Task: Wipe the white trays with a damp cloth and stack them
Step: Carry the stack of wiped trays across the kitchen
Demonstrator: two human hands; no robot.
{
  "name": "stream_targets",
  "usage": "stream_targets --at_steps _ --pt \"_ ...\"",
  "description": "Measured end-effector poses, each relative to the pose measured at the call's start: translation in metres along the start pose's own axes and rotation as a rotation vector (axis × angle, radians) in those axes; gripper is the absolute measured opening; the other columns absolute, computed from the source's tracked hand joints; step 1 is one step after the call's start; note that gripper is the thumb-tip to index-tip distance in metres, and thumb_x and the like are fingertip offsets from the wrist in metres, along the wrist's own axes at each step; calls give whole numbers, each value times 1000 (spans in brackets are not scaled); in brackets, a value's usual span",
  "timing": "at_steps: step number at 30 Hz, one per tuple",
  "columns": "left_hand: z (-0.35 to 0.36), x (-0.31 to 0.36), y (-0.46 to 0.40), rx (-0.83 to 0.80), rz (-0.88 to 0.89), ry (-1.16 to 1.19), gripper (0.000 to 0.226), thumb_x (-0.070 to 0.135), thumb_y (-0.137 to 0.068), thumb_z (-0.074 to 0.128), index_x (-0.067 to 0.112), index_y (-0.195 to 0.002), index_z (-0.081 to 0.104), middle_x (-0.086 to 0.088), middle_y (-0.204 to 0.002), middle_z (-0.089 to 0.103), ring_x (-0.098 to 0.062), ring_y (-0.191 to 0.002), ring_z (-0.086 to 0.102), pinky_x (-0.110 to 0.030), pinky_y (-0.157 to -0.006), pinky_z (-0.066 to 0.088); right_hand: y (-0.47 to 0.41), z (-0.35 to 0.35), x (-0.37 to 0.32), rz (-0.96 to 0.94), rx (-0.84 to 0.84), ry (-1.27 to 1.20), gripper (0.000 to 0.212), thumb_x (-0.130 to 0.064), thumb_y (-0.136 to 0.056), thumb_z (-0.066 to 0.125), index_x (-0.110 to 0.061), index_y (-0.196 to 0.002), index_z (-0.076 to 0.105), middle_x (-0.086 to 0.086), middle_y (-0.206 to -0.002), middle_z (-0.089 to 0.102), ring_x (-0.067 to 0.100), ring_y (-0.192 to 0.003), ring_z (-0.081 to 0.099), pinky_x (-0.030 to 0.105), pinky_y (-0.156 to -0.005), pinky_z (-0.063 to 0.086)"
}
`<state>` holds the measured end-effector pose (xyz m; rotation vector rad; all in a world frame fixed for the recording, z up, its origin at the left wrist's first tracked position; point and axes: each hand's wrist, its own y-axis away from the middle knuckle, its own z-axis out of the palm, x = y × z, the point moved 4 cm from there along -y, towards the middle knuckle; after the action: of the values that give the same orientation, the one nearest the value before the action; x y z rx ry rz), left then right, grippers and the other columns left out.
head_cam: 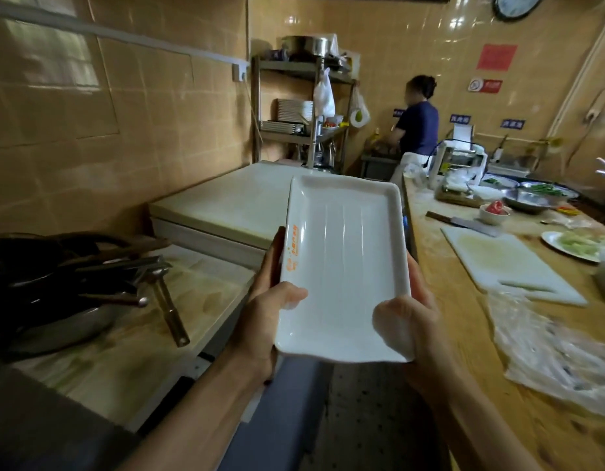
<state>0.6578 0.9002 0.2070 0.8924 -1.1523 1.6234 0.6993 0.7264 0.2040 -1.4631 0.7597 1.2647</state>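
White and glossy, the rectangular tray (341,266) was held up in mid-air over the aisle between the two counters, its long side running away from the camera and an orange printed mark along its left rim. The left hand (267,314) gripped the near left edge, thumb laid over the rim onto the tray's inner face and the other fingers curled underneath along the left side, forearm reaching in from the lower left. The right hand (409,321) clasped the near right corner, thumb pressed on top of the rim and fingers wrapped beneath, its forearm coming up from the lower right. To the left sat a pile of dark pans and ladles (73,287) on a pale countertop, with a cream slab-topped unit (226,205) farther back. On the right ran a wooden worktable (470,334) bearing a white cutting board (511,266), a cleaver (464,224), metal bowls of greens (538,195) and crumpled plastic wrap (559,351). At the far end another person (416,130) in a dark top stood facing the wall beside a metal shelf rack (301,107).
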Motion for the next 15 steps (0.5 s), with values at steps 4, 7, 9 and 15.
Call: stream_targets --at_steps 4,7,9,15 --pt "-16 -12 -98 -68 -24 -18 73 12 -66 51 44 -132 46 4 -111 68 -17 -94 67 -26 -65 55 -85 -6 15 -14 96 30 78 -12 -59 55 -53 -125 45 -24 -94 59 14 -84 60 19 -53 51" --pt "-22 -23 -165 -115 -41 -13 75 11 -66 50 44 -133 45 4 -116 66 -18 -98 66 -31 -69 56 -144 -17 29 -24 161 25 75 -13 -60 56 -59 -120 48 -25 -93 60 20 -85 58 18 -53 50" --pt "-21 -30 -197 -133 -52 -10 75 12 -66 50 45 -133 44 4 -118 65 -18 -100 65 -33 -72 57 -173 -24 36 -29 169 20 74 -16 -61 56 -59 -121 46 -23 -98 61 18 -86 62 21 -57 52" --pt "-17 -70 -299 -149 -55 -22 74 13 -66 52 41 -134 44 3 -113 67 -18 -93 67 -28 -65 55 -271 -61 70 -28 179 28 76 -12 -60 55 -57 -121 47 -21 -93 63 3 -79 64 23 -58 54"
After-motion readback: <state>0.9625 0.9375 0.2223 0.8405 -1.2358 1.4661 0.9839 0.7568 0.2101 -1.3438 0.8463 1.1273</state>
